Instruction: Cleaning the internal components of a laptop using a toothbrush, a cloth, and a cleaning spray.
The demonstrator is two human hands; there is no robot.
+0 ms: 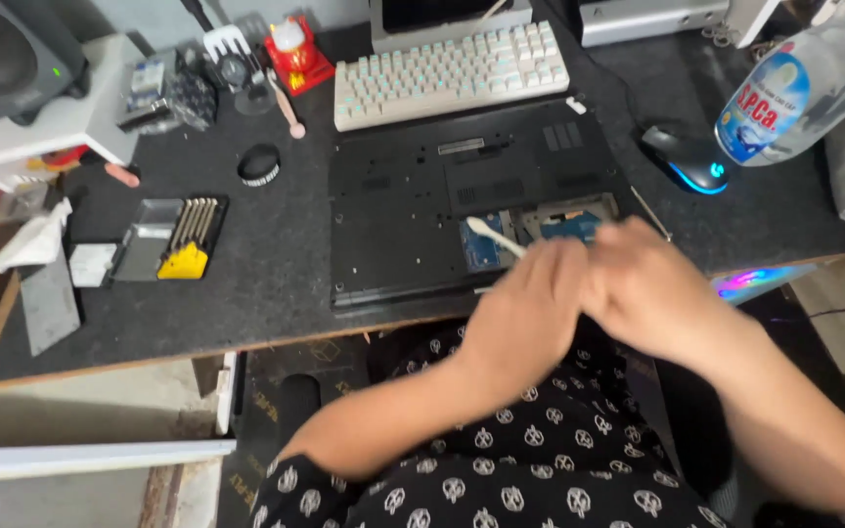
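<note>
Both hands are smeared by motion blur at the near edge of the desk [246, 293], so the fingers cannot be counted one by one. The left hand [530, 303] comes in from the lower left, wrist bent upward, fingers curled in a narrow pinch around a thin white stick [497, 237] whose pale tip points up and left over the opened bay of an upturned black laptop [413, 210]. The right hand [643, 284] reaches in from the lower right and meets the left, knuckles uppermost; whether its fingers hold anything cannot be told, since the blur and the other hand cover them. The two hands hide the laptop's lower right corner and part of the open bay, where a bit of blue board [486, 249] shows. The laptop lies bottom up at the middle of the desk, just in front of a white keyboard [452, 70]. A black mouse [685, 159] with a blue glow sits to its right, near a clear plastic bottle [799, 83] cut off by the frame's edge. To the left lie a tray of screwdriver bits [188, 240] and a round black cap [260, 164].
</note>
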